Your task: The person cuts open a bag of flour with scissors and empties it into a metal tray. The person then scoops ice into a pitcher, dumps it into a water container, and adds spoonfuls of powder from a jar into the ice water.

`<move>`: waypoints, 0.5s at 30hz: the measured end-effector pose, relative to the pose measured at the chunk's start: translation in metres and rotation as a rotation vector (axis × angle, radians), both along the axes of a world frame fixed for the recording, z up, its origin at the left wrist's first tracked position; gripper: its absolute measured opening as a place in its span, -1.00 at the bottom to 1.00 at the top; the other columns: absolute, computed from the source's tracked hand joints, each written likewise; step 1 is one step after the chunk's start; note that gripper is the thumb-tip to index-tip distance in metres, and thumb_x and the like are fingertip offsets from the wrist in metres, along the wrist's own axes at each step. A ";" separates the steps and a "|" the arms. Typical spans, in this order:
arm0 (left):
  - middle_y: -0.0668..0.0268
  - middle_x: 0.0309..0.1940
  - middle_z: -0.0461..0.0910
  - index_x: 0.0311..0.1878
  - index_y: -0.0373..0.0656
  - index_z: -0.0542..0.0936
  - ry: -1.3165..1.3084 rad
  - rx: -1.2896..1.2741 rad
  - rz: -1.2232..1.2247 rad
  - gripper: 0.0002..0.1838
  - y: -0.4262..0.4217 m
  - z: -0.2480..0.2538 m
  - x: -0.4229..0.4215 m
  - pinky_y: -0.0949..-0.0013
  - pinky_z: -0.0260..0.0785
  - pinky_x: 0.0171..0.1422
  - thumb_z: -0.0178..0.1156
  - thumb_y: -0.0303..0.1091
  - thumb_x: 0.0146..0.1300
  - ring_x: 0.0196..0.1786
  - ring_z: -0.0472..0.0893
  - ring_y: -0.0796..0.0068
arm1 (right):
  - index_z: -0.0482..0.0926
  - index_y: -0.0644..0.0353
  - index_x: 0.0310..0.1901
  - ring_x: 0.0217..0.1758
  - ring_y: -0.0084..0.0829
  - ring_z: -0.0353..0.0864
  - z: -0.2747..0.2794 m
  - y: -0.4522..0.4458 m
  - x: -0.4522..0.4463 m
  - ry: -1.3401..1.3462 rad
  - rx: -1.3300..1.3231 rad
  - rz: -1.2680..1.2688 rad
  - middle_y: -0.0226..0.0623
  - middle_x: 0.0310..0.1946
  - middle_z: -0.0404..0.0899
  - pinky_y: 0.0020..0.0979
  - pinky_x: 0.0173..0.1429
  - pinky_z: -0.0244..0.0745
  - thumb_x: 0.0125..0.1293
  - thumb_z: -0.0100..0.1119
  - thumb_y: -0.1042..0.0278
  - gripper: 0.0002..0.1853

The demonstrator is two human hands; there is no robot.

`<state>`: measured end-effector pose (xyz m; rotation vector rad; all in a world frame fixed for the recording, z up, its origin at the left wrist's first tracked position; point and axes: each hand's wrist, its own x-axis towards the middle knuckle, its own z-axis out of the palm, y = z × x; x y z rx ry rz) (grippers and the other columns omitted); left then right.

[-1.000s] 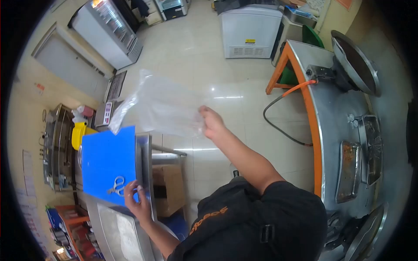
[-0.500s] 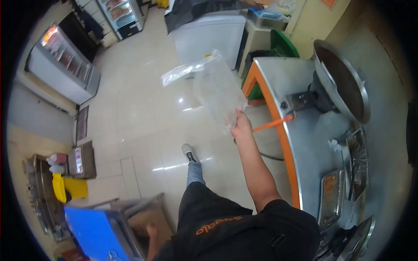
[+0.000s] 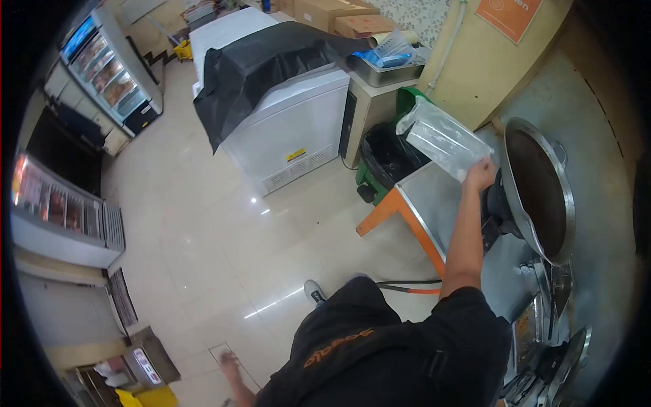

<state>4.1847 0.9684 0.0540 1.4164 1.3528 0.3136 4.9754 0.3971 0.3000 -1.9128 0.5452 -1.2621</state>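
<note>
A clear plastic bag (image 3: 444,139) hangs from my right hand (image 3: 480,174), whose fingers are closed on one end of it. The bag stretches up and left over the corner of the metal table (image 3: 430,197), beside the green bin (image 3: 380,180) with its black liner. Just right of the hand is a large wok (image 3: 539,190) on a burner. My left hand (image 3: 229,359) is low at the lower left over the tiled floor, blurred, its fingers not clear and no object visible in it.
A white chest freezer (image 3: 291,136) under a black cover (image 3: 271,64) stands ahead. Behind the bin, a metal tray (image 3: 383,73) holds blue packages. Display fridges (image 3: 112,74) line the left. A hose (image 3: 407,287) runs below the orange-legged table.
The view has turned right and moved toward the freezer and bin. My right hand has carried the bag over the table's corner. The blue board and scissors have left the view.
</note>
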 end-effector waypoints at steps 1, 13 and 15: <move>0.39 -0.21 0.57 0.11 -0.13 0.49 -0.001 0.055 0.023 -0.65 0.034 0.045 0.052 0.53 0.27 -0.37 0.05 -0.14 0.39 -0.28 0.52 0.59 | 0.59 0.33 -0.31 -0.39 -0.08 0.56 0.006 0.004 0.023 -0.008 -0.067 0.008 -0.03 -0.42 0.61 -0.19 -0.23 0.44 0.33 0.05 0.31 -0.76; 0.09 0.04 0.55 0.29 -0.08 0.33 0.379 -0.113 0.135 -0.41 0.067 0.149 0.293 -0.03 0.43 -0.12 0.11 0.05 0.32 -0.05 0.55 0.02 | 0.48 0.05 0.10 0.19 -0.07 0.40 -0.236 0.075 0.293 0.949 -0.623 0.227 -0.27 0.08 0.46 -0.02 0.20 0.44 0.35 -0.06 0.32 -0.69; 0.10 0.03 0.55 0.28 -0.09 0.34 0.548 -0.244 0.088 -0.42 0.036 0.151 0.344 0.00 0.43 -0.13 0.10 0.04 0.32 -0.06 0.56 0.05 | 0.27 0.20 0.33 0.36 -0.03 0.24 -0.237 0.112 0.302 1.194 -0.683 0.245 -0.11 0.28 0.26 -0.07 0.41 0.23 0.24 0.25 0.19 -0.34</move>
